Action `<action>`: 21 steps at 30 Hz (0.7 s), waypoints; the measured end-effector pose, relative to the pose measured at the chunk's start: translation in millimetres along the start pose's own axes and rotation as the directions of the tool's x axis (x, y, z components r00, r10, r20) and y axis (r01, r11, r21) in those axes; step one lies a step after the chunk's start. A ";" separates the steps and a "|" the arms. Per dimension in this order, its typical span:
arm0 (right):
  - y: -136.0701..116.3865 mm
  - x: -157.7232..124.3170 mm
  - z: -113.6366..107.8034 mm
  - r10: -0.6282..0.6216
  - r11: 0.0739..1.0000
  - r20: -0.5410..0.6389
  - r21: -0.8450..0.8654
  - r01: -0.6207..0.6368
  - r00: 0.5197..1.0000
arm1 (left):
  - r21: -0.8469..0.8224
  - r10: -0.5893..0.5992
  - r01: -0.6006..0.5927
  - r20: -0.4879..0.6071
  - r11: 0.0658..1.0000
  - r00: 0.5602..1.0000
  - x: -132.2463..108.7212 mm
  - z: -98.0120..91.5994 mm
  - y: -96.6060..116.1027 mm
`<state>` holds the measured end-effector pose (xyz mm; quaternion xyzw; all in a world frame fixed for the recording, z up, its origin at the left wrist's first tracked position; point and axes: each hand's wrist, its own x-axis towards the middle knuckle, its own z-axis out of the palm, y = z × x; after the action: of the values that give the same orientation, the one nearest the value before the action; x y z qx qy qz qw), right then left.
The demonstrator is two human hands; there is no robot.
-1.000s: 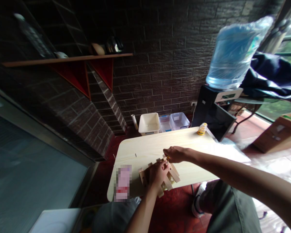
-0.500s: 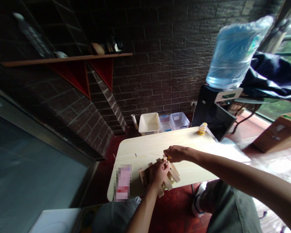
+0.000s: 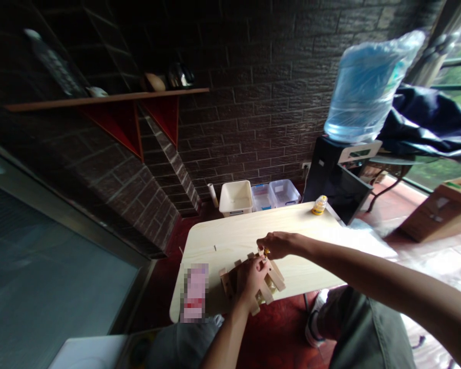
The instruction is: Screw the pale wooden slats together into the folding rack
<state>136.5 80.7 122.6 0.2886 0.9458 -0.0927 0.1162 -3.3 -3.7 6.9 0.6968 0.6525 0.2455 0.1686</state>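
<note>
Slatted piece (image 3: 267, 292) was pale bare wood, matt, slats apparently smooth. Yellow item (image 3: 267, 251) beside it was too small to read for material. Tabletop (image 3: 292, 220) looked wood-grained, smooth, faintly satin. Small bottle (image 3: 319, 206) appeared clear plastic over a yellow base. Cream bin (image 3: 236, 193) was opaque, smooth plastic; the tub (image 3: 284, 192) near it, see-through plastic. Water jug (image 3: 369, 92) was translucent blue plastic under glossy, crinkled film. Wall (image 3: 253, 113) showed rough brick texture, mostly matt. Dark sheet (image 3: 426, 120) was creased with a sheen; cloth or plastic undetermined. Carton (image 3: 434, 212) was matt cardboard. Floor (image 3: 272, 333) looked glossy.
</note>
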 end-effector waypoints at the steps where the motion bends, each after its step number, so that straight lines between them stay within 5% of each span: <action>1: -0.6 -0.8 -1.7 -0.002 1.000 -0.002 0.001 0.002 1.000 | 0.007 -0.005 0.005 0.002 1.000 1.000 -0.3 -0.2 0.4; 21: 0.1 7.4 11.2 0.029 0.999 -0.001 -0.033 -0.029 1.000 | -0.026 -0.056 0.058 0.053 0.998 0.997 0.9 -4.9 0.2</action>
<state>132.4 81.9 109.9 0.3003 0.9430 -0.0753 0.1223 -5.9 -3.3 11.1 0.6818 0.6640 0.2313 0.2020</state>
